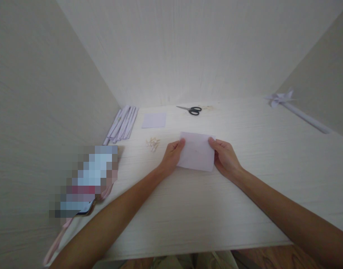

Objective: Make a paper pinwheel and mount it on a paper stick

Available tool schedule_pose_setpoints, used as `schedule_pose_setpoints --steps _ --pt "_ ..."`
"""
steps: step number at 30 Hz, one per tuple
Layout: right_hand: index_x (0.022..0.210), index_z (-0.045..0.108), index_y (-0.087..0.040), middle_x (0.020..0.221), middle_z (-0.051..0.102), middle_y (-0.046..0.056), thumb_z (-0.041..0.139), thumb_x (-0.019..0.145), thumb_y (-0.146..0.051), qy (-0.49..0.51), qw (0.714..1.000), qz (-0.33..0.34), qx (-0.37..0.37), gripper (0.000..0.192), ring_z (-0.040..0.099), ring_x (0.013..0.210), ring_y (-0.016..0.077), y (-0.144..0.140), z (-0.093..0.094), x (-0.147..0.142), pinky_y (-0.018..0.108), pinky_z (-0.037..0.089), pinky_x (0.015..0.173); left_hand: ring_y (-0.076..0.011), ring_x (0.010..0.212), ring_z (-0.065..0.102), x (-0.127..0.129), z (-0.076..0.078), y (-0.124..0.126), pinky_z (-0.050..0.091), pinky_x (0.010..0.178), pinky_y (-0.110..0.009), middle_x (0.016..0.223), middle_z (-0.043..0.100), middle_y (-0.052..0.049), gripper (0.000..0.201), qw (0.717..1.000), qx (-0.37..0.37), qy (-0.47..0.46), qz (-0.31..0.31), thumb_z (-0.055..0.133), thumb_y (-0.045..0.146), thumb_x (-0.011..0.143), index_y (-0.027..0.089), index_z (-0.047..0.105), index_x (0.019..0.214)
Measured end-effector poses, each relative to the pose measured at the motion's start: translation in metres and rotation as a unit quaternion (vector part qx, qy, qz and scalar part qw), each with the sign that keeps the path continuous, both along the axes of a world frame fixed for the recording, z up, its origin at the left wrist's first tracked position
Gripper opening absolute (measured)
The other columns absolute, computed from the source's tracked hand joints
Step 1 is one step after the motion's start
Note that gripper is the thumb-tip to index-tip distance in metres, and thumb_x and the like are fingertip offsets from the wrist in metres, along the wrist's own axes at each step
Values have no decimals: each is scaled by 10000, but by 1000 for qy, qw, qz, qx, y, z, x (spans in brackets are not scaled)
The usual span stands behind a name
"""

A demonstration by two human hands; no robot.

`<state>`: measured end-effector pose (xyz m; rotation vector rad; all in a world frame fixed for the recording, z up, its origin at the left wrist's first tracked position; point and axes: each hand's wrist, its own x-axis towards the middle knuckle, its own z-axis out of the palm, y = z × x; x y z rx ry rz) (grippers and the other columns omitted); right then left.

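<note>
Between my two hands I hold a square sheet of pale paper (pixel 197 152) above the white table. My left hand (pixel 172 156) pinches its left edge, thumb on top. My right hand (pixel 225 156) grips the right edge the same way, with the fingers behind the sheet. To the left of my left hand lies a small cluster of cotton swab tips (pixel 153 144). Another pale paper square (pixel 154 120) lies flat behind them. Scissors with black handles (pixel 194 110) rest farther back, blades pointing left.
Several rolled paper tubes (pixel 122 125) are stacked at the back left. A paper pinwheel (pixel 281 98) on a paper stick (pixel 307 117) leans along the right wall. A phone (pixel 90 207), partly pixelated, stands by the left wall. Panels enclose the table (pixel 205 220) on three sides.
</note>
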<state>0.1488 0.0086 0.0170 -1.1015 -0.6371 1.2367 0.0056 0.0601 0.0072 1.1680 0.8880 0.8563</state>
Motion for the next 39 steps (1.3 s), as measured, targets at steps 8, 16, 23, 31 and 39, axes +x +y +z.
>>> schedule_pose_setpoints --steps 8,16,23,31,39 --pt "555 577 -175 553 617 36 674 571 -377 22 1000 -10 -13 225 597 670 209 0 2 0 310 476 560 -105 456 504 -1 -4 1 366 450 -222 549 595 -24 422 999 -23 -35 -11 516 512 661 104 617 705" --pt "532 555 -176 572 627 54 666 573 -377 17 999 -3 -28 234 602 694 224 -1 5 -1 330 482 578 -119 483 532 1 0 0 411 489 -240 563 604 -37 409 997 -57 -57 -10 553 504 630 102 607 686" --pt "561 551 -178 558 620 38 649 600 -378 20 999 -25 -20 227 601 669 213 2 1 1 322 488 560 -83 493 515 0 1 -1 393 490 -207 593 594 9 302 998 -12 -48 -45 611 415 610 129 587 703" --pt "621 564 -168 598 627 42 632 620 -366 35 997 -65 -32 209 599 671 211 3 2 4 333 501 579 -107 587 570 -1 7 -5 430 579 -226 683 643 -23 270 994 2 -51 -96 640 324 599 120 604 773" --pt "648 554 -168 653 640 50 607 653 -297 81 993 -79 -34 140 601 721 215 5 1 5 334 507 615 -113 576 581 0 8 -5 444 574 -223 649 651 -16 284 997 18 -38 -68 625 320 610 108 625 799"
